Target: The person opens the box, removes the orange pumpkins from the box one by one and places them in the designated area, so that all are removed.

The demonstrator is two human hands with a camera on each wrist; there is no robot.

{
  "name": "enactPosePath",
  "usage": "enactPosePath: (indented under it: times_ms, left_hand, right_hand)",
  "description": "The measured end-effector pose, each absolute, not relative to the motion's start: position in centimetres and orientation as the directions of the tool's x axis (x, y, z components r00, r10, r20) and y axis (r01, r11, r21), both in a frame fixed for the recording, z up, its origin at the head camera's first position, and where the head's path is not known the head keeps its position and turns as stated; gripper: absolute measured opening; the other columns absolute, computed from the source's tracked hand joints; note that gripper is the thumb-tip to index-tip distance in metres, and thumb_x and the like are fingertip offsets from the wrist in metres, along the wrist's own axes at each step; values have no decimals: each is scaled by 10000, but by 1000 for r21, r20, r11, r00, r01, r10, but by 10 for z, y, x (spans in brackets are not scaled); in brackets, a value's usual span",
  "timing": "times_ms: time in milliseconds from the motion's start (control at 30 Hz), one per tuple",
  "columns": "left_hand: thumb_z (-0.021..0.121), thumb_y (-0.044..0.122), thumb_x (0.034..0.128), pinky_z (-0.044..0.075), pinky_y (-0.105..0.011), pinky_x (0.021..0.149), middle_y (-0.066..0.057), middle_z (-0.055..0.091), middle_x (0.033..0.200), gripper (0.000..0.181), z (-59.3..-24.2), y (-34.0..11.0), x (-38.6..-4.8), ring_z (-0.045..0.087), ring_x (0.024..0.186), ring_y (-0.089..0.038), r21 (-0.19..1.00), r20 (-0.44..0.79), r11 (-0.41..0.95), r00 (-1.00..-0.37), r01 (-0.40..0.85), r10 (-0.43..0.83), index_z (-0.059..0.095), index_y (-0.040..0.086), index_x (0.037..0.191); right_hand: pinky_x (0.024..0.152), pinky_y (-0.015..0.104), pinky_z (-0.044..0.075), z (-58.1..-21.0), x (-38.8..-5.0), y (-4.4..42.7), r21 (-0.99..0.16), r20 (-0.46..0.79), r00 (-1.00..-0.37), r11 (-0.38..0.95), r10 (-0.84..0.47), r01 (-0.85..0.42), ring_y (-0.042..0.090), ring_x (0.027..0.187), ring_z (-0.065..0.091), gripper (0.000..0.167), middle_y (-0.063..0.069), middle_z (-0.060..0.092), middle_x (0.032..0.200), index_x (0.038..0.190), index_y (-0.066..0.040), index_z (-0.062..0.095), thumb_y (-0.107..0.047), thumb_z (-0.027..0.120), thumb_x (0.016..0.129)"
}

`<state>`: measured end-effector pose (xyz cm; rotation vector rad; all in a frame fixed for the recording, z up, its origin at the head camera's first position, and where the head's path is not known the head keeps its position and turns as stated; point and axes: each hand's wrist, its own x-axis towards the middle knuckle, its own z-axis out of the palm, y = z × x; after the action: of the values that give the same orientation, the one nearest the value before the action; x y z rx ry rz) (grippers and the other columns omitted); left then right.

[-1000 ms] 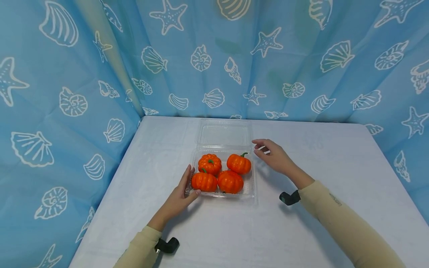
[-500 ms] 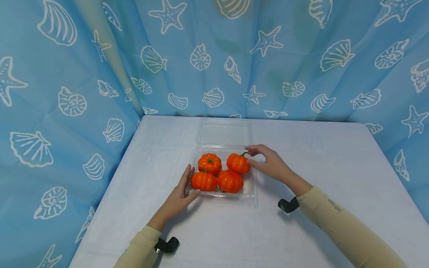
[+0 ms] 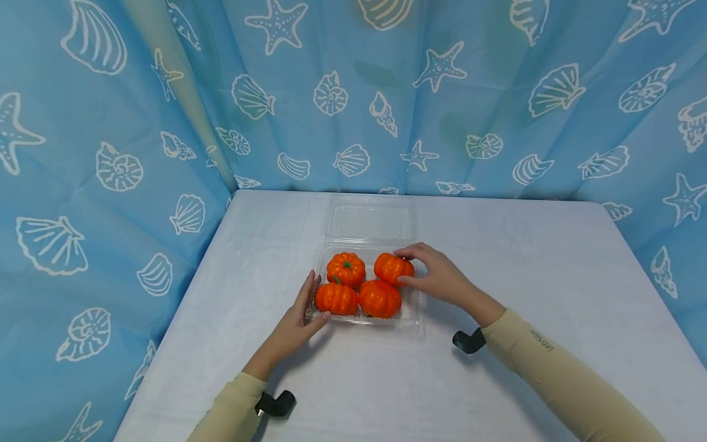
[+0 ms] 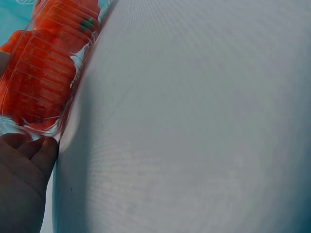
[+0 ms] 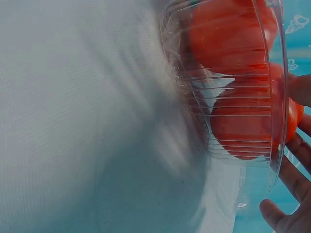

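Several small orange pumpkins sit in a clear plastic clamshell box [image 3: 410,313] in the head view, its lid [image 3: 371,221] lying back. The person's right hand [image 3: 436,276] reaches over the box's right side and holds the back-right pumpkin [image 3: 391,269] between thumb and fingers; the stem is hidden by the hand. Through the ribbed wall in the right wrist view, the same pumpkin [image 5: 243,119] shows beside the hand. The left hand [image 3: 293,328] rests against the box's left side, fingers extended along the wall and thumb at the front corner, nearest the front-left pumpkin [image 3: 337,299].
The box stands on a white-covered table [image 3: 525,258]. A blue curtain [image 3: 353,92] with shell and starfish prints hangs behind and to the left. Black wrist cameras, left [image 3: 276,405] and right [image 3: 469,341], jut out over the tabletop.
The right hand has moved left and slightly down from beside the box onto the back-right pumpkin and taken hold of it. The left hand and the box stay in place.
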<state>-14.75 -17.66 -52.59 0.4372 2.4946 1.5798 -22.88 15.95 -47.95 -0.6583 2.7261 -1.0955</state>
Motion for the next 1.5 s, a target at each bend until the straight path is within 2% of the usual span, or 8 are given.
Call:
enactPosePath:
  times_ms: [367,700,1100,1500]
  left_hand:
    - [679,197,983,182,-530,1219,-135,233,1672,903,-525,-177,-147,229,1531,-315,913,48,368,-942,176,331,73,135,1649]
    - [676,191,987,176,-530,1222,-128,228,1673,900,-527,-178,-146,227,1532,-308,910,60,368,-939,191,338,69,121,1648]
    - [671,192,990,180,-523,1219,-133,223,1673,897,-525,-177,-146,230,1529,-313,909,62,367,-936,196,346,65,122,1648]
    - [666,208,996,192,-534,1217,-128,225,1673,897,-523,-177,-147,235,1527,-315,906,47,379,-935,189,351,57,122,1648]
  right_hand:
    - [996,496,539,-475,-228,161,-633,118,-855,625,-505,-457,268,1174,600,493,57,632,1279,1349,-169,660,-234,805,882]
    - [1017,572,488,-476,-226,165,-566,171,-828,635,-533,-526,293,1204,561,507,54,638,1281,1336,-181,675,-263,825,858]
    - [1047,575,457,-475,-226,168,-508,251,-772,599,-584,-618,271,1203,570,521,39,659,1268,1324,-157,681,-214,842,832]
    - [989,503,536,-474,-230,172,-573,245,-763,546,-598,-611,240,1170,600,479,17,655,1255,1300,-144,683,-185,828,846]
